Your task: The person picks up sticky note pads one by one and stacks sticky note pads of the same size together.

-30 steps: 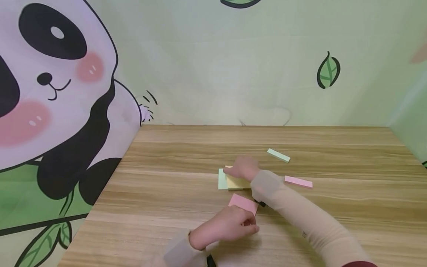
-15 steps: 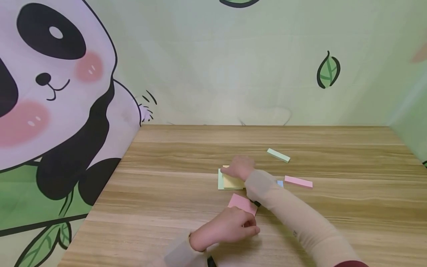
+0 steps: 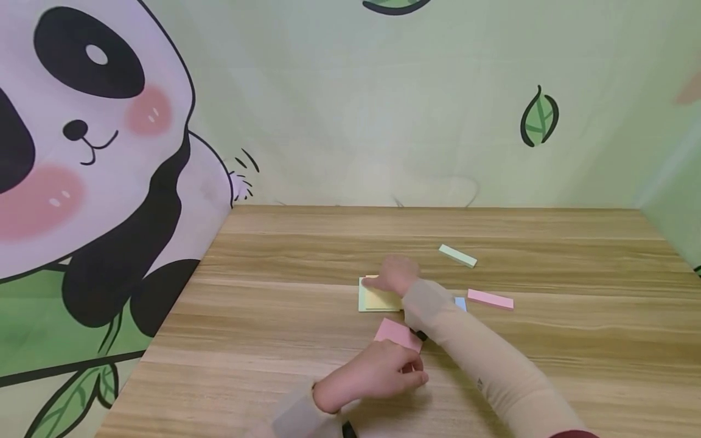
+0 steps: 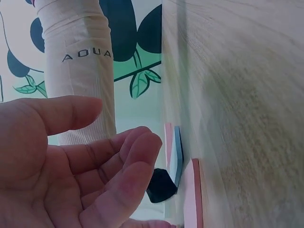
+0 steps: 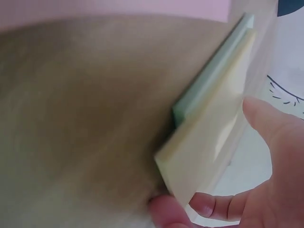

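Head view: the tabletop [image 3: 274, 261] carries several coloured paper pieces, all well clear of its left edge. The right hand [image 3: 398, 275] grips the yellow pad [image 3: 381, 300]; the right wrist view shows the thumb on one edge and other fingers at the opposite end. The yellow pad lies over the green pad [image 3: 362, 299], roughly midway between the tabletop's left and right edges, with a margin of green exposed toward the left edge. One end of the yellow pad projects beyond the green pad; whether the two touch across their full faces cannot be told. The left hand [image 3: 378, 368], closer to the tabletop's near edge, has its fingers loosely bent and holds nothing. It partly covers the pink pad [image 3: 398, 334]; contact between them cannot be confirmed. The pink pad lies apart from the green pad, on its near-edge side. A blue piece [image 3: 460, 303] is partly hidden by the right sleeve [image 3: 482, 359]. A pink strip [image 3: 490, 298] lies just beside it, toward the tabletop's right edge. A pale green strip [image 3: 457, 255] lies nearest the tabletop's far edge, slanted.
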A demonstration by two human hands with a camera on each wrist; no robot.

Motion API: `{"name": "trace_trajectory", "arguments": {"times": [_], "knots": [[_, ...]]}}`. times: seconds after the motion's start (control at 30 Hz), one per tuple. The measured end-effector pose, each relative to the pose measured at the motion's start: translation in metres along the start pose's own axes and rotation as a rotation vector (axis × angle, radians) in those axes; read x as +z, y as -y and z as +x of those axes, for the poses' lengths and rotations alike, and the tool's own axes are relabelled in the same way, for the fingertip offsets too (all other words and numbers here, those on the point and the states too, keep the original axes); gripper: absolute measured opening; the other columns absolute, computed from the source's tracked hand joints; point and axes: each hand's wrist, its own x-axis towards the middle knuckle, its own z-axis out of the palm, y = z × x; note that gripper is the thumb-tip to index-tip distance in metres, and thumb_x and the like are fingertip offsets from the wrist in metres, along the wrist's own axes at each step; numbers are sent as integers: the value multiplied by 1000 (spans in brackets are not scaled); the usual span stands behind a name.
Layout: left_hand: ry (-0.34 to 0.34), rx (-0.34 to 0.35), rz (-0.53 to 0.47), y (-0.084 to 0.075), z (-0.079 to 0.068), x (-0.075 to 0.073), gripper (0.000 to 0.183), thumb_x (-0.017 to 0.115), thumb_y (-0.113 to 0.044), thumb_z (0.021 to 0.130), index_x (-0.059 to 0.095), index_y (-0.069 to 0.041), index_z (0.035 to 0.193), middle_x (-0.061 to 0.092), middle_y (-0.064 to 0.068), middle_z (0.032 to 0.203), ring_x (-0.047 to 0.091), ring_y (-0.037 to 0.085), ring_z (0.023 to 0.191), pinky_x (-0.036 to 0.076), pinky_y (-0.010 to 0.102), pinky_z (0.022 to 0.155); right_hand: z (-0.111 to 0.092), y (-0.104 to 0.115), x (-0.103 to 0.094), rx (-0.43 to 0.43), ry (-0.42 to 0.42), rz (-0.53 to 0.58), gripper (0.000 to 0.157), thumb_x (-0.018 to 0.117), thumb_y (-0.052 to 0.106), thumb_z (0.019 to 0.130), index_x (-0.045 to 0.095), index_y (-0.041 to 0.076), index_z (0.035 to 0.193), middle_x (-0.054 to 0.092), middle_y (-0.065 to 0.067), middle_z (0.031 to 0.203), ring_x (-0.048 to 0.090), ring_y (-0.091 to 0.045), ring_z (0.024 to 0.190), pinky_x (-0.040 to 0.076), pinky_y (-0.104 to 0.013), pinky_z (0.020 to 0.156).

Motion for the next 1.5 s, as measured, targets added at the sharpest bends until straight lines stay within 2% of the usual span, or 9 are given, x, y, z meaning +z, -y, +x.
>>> {"name": "trace_trajectory", "arguments": {"times": [0.1,0.17,0.33,0.6,0.83,0.93,1.03,1.23,1.5], "knots": [[2,-27,-44,6,0,-1,18,53,-28,86,63,-16,77,51,-13,61,42,-3,55,36,11,53,-1,-5,-5,-25,40,59,57,43,62,80,65,10,92,62,-4,92,53,-17,71,42,-28,53],[-3,-76,-65,14,1,-2,18,53,-28,86,62,-16,77,49,-12,60,41,-2,53,36,13,51,0,-9,-9,-40,43,109,51,43,54,84,64,9,97,62,-6,97,54,-18,75,44,-31,58],[-58,-171,-135,37,8,-5,17,52,-25,86,64,-12,82,54,-8,65,43,2,56,37,16,53,2,-16,-15,-57,22,204,32,48,36,87,52,11,68,47,-2,65,42,-14,53,37,-26,47],[-241,-277,-203,64,16,-13,16,52,-20,85,63,-9,90,58,0,74,47,9,62,39,21,54,2,-28,-15,28,101,362,22,47,23,85,56,3,86,44,-1,54,40,-11,35,34,-21,33],[-370,-395,-108,82,21,-18,21,52,-17,83,61,-3,96,60,5,76,49,13,62,40,23,56,1,-35,-14,47,116,442,33,48,17,84,51,-5,108,46,-4,51,46,-15,36,42,-25,36],[-371,-433,-83,88,22,-19,25,51,-16,82,61,0,98,62,7,76,50,14,62,41,24,56,0,-36,-13,51,114,450,32,46,13,83,52,-7,107,48,-6,50,49,-17,37,46,-29,40],[-349,-452,-73,93,23,-21,27,51,-16,82,60,2,100,60,4,71,48,12,58,39,23,54,1,-35,-12,50,110,443,21,44,9,82,54,-6,93,49,-6,46,51,-18,38,47,-30,41],[-260,-483,-80,100,26,-26,20,53,-16,83,49,-3,69,35,-2,54,34,11,48,28,21,44,4,-35,-11,57,122,419,14,45,6,82,52,0,72,50,-7,43,52,-18,37,46,-28,40],[-177,-508,-96,108,34,-29,18,55,-19,83,58,-3,74,51,2,58,44,13,52,35,23,49,7,-35,-9,37,132,363,17,42,1,83,52,0,69,51,-8,44,53,-17,37,47,-29,41]]}}
